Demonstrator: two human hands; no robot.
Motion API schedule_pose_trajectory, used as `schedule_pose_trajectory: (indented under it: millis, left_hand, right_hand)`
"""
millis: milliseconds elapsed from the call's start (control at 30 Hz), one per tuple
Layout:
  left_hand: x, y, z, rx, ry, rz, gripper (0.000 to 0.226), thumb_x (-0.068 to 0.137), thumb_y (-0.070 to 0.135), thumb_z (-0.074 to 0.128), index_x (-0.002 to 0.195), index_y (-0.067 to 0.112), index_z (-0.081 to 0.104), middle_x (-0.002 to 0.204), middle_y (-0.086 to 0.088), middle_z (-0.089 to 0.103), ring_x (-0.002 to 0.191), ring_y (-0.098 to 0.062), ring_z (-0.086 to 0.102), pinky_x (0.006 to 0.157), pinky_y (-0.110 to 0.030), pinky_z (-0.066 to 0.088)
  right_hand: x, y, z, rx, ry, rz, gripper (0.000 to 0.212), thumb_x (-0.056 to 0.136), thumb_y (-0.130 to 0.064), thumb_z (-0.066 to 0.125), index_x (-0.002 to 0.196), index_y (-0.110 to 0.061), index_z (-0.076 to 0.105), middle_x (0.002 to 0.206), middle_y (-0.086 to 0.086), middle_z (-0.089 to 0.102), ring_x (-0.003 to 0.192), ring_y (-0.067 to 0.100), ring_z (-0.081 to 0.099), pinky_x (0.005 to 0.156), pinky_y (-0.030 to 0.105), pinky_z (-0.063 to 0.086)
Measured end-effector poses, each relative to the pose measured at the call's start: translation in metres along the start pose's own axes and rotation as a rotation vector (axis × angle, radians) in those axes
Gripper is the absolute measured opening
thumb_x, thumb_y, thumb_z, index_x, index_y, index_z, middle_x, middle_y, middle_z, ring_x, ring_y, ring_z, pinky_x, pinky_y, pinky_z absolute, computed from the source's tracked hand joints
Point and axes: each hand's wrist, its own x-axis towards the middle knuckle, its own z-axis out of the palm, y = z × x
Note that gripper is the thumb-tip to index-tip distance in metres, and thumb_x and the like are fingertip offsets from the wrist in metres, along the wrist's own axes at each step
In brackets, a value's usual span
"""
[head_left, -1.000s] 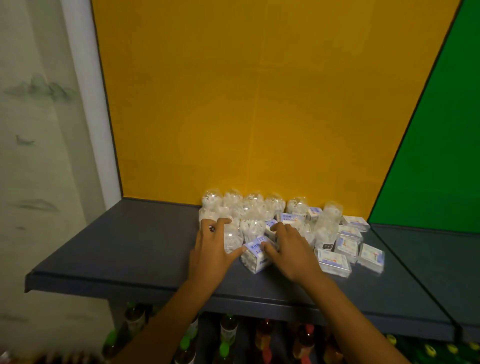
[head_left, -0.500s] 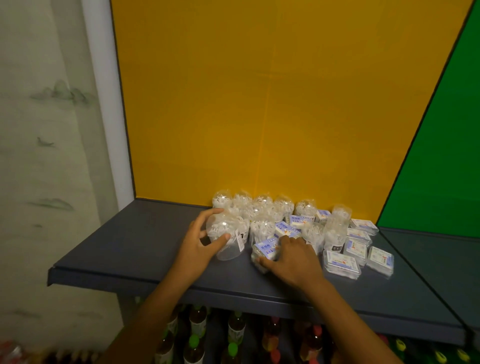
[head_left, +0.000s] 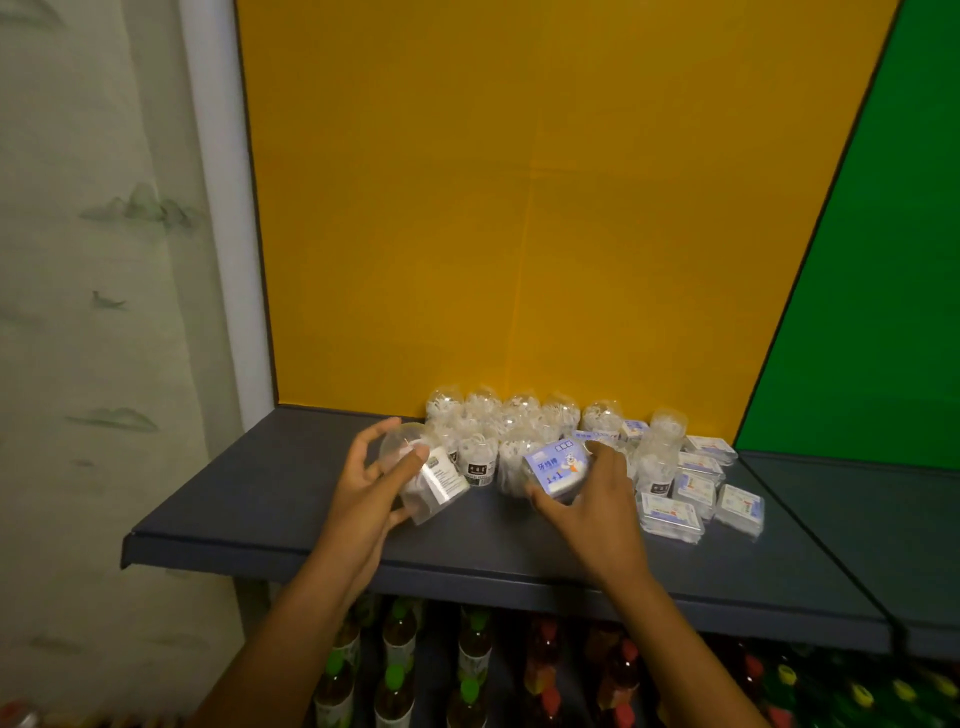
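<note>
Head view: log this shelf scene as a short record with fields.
left hand: grips a clear round plastic jar of white pieces, tilted
right hand: grips a clear small box with a blue-and-white label
surface: dark grey shelf
behind hands: cluster of clear jars, upright, against the yellow back panel
right of hands: flat clear labelled boxes, lying on the shelf
below shelf: bottles with green and red caps
right side: green panel

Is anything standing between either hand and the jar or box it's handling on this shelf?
Nothing visible. The left hand grips the tilted clear jar and the right hand holds the blue-labelled box directly.
</note>
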Motion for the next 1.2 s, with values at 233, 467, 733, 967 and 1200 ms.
schedule_pose_trajectory:
  millis: [233, 467, 733, 967, 1200]
  left_hand:
    - [-0.013, -0.002, 0.045, 0.067, -0.098, 0.089, 0.050, 0.076, 0.017, 0.072, 0.120, 0.036, 0.059, 0.124, -0.006, 0.063, 0.109, -0.022, 0.065, 0.086, -0.045, 0.055]
    - [-0.038, -0.021, 0.121, 0.083, -0.230, 0.131, 0.056, 0.073, 0.024, 0.078, 0.123, 0.041, 0.059, 0.130, -0.004, 0.060, 0.123, -0.023, 0.054, 0.098, -0.054, 0.048]
    - [-0.077, -0.047, 0.219, 0.195, -0.413, 0.178, 0.052, 0.084, 0.010, 0.067, 0.128, 0.034, 0.057, 0.134, 0.008, 0.058, 0.123, -0.007, 0.054, 0.097, -0.027, 0.050]
    - [-0.106, -0.084, 0.293, 0.175, -0.456, 0.159, 0.054, 0.082, 0.005, 0.066, 0.130, 0.027, 0.056, 0.131, 0.006, 0.060, 0.120, -0.009, 0.057, 0.099, -0.031, 0.049]
    - [-0.097, -0.107, 0.349, 0.183, -0.450, 0.175, 0.050, 0.083, 0.003, 0.066, 0.126, 0.025, 0.056, 0.131, 0.007, 0.059, 0.118, -0.007, 0.058, 0.090, -0.024, 0.052]
  right_hand:
    - [-0.021, 0.019, -0.046, 0.300, 0.168, 0.073, 0.085, 0.061, -0.057, 0.081, 0.131, -0.024, 0.047, 0.123, 0.002, 0.042, 0.113, 0.016, 0.049, 0.087, 0.024, 0.046]
    - [-0.034, 0.065, -0.107, 0.691, 0.172, 0.171, 0.069, 0.065, -0.022, 0.090, 0.118, -0.034, 0.049, 0.118, 0.000, 0.064, 0.097, -0.002, 0.065, 0.084, 0.023, 0.055]
    - [-0.048, 0.141, -0.199, 0.768, 0.259, 0.222, 0.067, 0.065, -0.011, 0.090, 0.113, -0.039, 0.052, 0.124, 0.000, 0.060, 0.100, 0.007, 0.067, 0.088, 0.035, 0.056]
    - [-0.050, 0.205, -0.263, 0.813, 0.319, 0.268, 0.041, 0.082, -0.007, 0.075, 0.115, -0.018, 0.052, 0.114, 0.004, 0.067, 0.091, 0.010, 0.070, 0.081, 0.032, 0.058]
    - [-0.033, 0.258, -0.302, 0.861, 0.334, 0.307, 0.025, 0.090, -0.015, 0.067, 0.113, -0.020, 0.057, 0.114, 0.000, 0.068, 0.098, 0.013, 0.070, 0.077, 0.025, 0.057]
